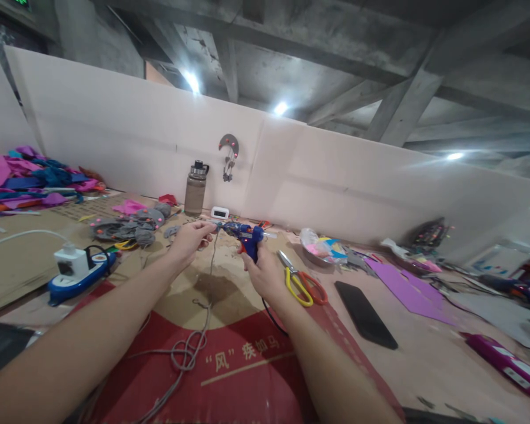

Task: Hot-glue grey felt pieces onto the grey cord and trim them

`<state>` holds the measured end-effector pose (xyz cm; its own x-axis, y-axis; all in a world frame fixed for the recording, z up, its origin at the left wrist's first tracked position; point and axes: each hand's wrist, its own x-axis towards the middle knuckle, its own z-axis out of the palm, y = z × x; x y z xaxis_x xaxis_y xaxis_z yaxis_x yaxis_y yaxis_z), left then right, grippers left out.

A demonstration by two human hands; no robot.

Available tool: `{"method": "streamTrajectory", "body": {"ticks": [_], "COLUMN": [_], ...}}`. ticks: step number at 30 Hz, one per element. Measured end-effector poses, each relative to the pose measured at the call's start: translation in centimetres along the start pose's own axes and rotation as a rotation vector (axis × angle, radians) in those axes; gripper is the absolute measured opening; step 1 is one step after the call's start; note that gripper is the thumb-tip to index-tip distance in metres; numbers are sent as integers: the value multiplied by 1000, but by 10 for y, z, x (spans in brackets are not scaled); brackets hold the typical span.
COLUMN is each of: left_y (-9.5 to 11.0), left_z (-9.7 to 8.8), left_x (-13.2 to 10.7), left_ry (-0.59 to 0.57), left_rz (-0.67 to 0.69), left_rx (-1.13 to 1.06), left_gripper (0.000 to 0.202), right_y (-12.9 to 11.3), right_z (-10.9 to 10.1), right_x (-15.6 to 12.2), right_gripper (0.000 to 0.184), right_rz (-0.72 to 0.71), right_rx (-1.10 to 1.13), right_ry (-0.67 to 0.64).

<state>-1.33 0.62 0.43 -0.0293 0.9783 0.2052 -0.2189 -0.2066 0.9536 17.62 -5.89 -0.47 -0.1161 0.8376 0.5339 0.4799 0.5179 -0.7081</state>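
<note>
My right hand (262,271) grips a blue hot glue gun (248,233) by its handle, with a clear glue stick (270,235) poking out of the back. The nozzle points left, at the fingertips of my left hand (194,240). Those fingers are pinched together at the upper end of a thin grey cord (214,259), right by the nozzle. Whether a small piece is also between them, I cannot tell. From there the cord hangs down and lies in loose loops on the red-and-tan cardboard (242,388).
Scissors (298,280) and a black phone (364,314) lie to the right, near purple sheet (408,288). A bottle (195,189) stands at the back. Left are a blue power strip (82,281), grey pieces (128,227) and colourful scraps (30,176). A moon-shaped ornament (229,152) hangs on the partition.
</note>
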Motion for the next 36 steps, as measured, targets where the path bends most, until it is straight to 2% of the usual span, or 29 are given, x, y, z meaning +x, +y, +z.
{"method": "streamTrajectory", "body": {"ticks": [6,22,31,36], "left_y": [1,2,0,2], "left_z": [1,2,1,2], "left_x": [-2,-3,0,-2], "left_ry": [-2,-23,-21,-30], "left_rz": [15,15,-3,2], "left_rx": [39,42,37,27], "left_gripper": [30,29,30,28], "right_y": [-2,-3,1,-3], "right_z": [-1,0,2,0], "right_x": [0,0,-1,-1], "right_gripper": [23,27,24,29], "right_rz": [17,29,15,27], "right_rx": [-21,-55,-61,-83], "right_ry": [37,48,28,53]}}
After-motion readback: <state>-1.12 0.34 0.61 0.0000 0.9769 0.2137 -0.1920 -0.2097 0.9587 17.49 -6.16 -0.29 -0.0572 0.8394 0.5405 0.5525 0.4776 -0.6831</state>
